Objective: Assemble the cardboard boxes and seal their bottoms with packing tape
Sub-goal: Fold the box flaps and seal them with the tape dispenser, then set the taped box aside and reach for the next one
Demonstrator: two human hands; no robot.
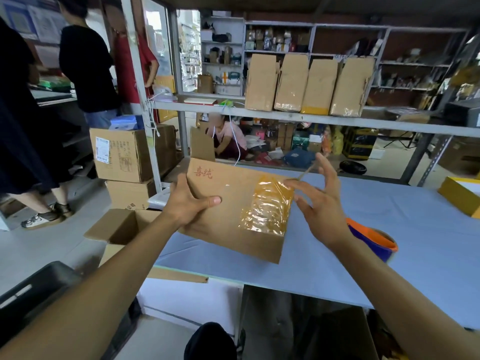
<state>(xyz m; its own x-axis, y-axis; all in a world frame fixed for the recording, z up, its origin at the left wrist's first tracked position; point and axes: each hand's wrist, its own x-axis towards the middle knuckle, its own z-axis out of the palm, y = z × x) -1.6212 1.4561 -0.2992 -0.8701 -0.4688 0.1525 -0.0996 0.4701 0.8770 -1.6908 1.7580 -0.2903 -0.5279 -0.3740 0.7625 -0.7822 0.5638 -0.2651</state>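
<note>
I hold a brown cardboard box (228, 229) with red writing above the blue table (389, 261). My left hand (189, 201) grips its left end, thumb across the top face. Wrinkled yellowish packing tape (267, 206) covers the box's right end. My right hand (319, 206) hovers at that taped end with fingers spread and straight, and a thin strand of tape (306, 172) runs up beside its fingers. A tape roll (374, 240) with an orange core lies on the table behind my right wrist, partly hidden.
Several taped boxes (309, 87) stand on the metal shelf behind the table. An open carton (122, 227) and stacked cartons (122, 154) sit on the floor at left, near standing people (85, 68). A yellow box (459, 196) lies at the table's right edge.
</note>
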